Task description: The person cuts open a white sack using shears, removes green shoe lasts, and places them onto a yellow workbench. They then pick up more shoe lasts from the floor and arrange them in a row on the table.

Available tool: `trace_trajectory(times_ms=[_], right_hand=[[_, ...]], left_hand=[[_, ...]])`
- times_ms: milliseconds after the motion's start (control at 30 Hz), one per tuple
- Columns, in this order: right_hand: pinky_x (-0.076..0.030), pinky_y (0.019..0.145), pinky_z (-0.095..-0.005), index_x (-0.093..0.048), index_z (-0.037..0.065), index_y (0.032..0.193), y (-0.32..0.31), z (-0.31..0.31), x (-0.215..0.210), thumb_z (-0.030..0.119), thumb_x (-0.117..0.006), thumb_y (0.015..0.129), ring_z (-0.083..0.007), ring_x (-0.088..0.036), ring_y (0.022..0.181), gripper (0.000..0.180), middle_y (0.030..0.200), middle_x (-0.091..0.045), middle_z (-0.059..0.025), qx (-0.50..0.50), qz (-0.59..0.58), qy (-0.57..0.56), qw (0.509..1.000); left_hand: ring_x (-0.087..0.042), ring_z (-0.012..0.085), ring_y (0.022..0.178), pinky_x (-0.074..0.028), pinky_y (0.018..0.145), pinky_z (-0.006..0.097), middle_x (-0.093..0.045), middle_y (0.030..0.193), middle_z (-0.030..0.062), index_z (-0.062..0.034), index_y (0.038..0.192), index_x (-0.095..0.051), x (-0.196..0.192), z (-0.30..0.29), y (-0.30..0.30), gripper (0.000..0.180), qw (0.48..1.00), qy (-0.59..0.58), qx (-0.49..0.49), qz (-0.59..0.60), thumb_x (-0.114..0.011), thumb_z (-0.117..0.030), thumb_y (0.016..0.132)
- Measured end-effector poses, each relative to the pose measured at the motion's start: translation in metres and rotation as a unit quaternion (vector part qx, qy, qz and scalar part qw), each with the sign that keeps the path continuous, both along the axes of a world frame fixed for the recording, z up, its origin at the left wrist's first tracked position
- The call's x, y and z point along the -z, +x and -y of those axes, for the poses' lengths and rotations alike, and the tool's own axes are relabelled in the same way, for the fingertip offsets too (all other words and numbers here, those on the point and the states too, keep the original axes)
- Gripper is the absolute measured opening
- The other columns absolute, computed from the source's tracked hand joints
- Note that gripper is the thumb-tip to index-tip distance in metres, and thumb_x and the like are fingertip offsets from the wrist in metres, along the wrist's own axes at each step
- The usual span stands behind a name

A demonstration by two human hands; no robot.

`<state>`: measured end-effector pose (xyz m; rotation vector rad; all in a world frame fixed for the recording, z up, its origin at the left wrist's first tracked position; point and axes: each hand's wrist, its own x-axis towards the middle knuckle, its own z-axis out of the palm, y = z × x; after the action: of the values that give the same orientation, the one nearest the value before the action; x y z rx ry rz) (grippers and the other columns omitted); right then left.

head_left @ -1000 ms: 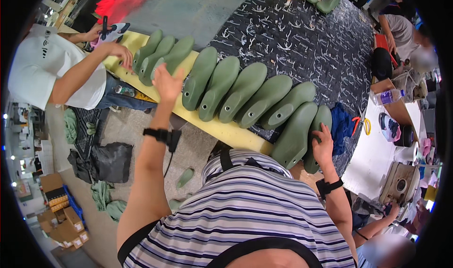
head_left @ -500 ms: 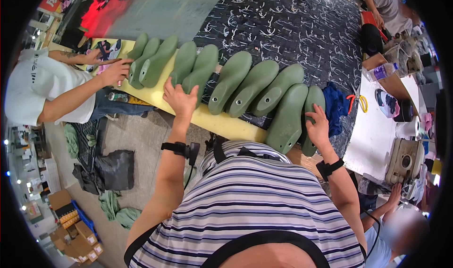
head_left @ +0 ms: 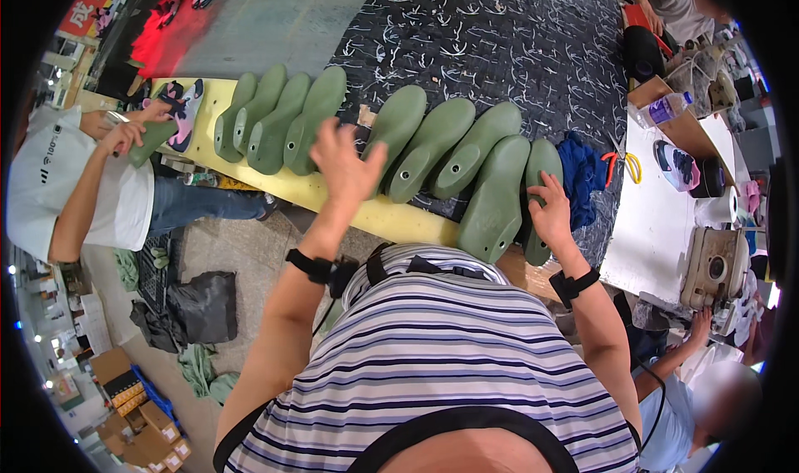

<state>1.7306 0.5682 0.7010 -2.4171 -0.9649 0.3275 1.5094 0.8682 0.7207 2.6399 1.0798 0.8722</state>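
A row of green shoe lasts lies across the bench. On its left part, several lasts (head_left: 279, 123) lie side by side on the yellow foam strip (head_left: 354, 217). My left hand (head_left: 348, 169) is open with fingers spread. It hovers at the gap between this group and the group on the right, overlapping the near end of a last (head_left: 398, 119). My right hand (head_left: 551, 211) rests with loosely bent, parted fingers on the rightmost last (head_left: 544, 157), partly covering it. Beside that one lies a larger last (head_left: 495, 203). At the left, a co-worker's hand holds another green last (head_left: 152, 143).
Beyond the row stretches a black patterned cloth (head_left: 466, 32). Right of my hand are a bunched blue cloth (head_left: 580, 178), scissors with orange and yellow handles (head_left: 624, 168) and a white table (head_left: 645, 223). Pink-and-navy sandals (head_left: 187, 111) lie at the co-worker's hands.
My left hand has come away from the lasts on the left, which now lie closer together further left. The co-worker has lifted one last off the row. My right hand stays at the rightmost last.
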Motion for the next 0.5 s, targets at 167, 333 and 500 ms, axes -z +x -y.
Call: trace_trajectory(times_ms=[167, 333, 500], right_hand=[[-0.029, 0.103, -0.0429, -0.067, 0.007, 0.093, -0.001, 0.003, 0.004, 0.011, -0.055, 0.071, -0.0344, -0.036, 0.127, 0.026, 0.131, -0.046, -0.019, -0.004, -0.003, -0.005, 1.0], [-0.029, 0.103, -0.0429, -0.067, 0.007, 0.093, -0.001, -0.001, 0.002, 0.011, -0.055, 0.07, -0.0342, -0.035, 0.127, 0.026, 0.131, -0.046, -0.0188, -0.003, -0.005, -0.012, 1.0], [-0.032, 0.101, -0.0428, -0.067, 0.008, 0.092, 0.002, -0.001, -0.001, 0.012, -0.056, 0.07, -0.0348, -0.038, 0.125, 0.025, 0.131, -0.046, -0.0182, -0.004, 0.017, -0.003, 1.0]], left_hand=[[-0.032, 0.0393, 0.121, -0.027, 0.091, 0.053, -0.041, 0.125, 0.021, 0.0039, 0.093, -0.06, -0.002, 0.06, 0.02, 0.053, 0.99, -0.032, 0.099, -0.094, -0.072, -0.039, 0.066], [-0.029, 0.0399, 0.122, -0.026, 0.091, 0.054, -0.045, 0.124, 0.0163, 0.0059, 0.076, -0.065, 0.01, 0.039, 0.027, 0.046, 0.991, -0.048, 0.08, -0.1, -0.074, -0.038, 0.065], [-0.042, 0.0299, 0.112, -0.031, 0.091, 0.045, -0.051, 0.116, 0.011, 0.0057, 0.077, -0.064, 0.012, 0.017, 0.026, 0.043, 0.994, -0.057, 0.076, -0.052, -0.075, -0.033, 0.063]])
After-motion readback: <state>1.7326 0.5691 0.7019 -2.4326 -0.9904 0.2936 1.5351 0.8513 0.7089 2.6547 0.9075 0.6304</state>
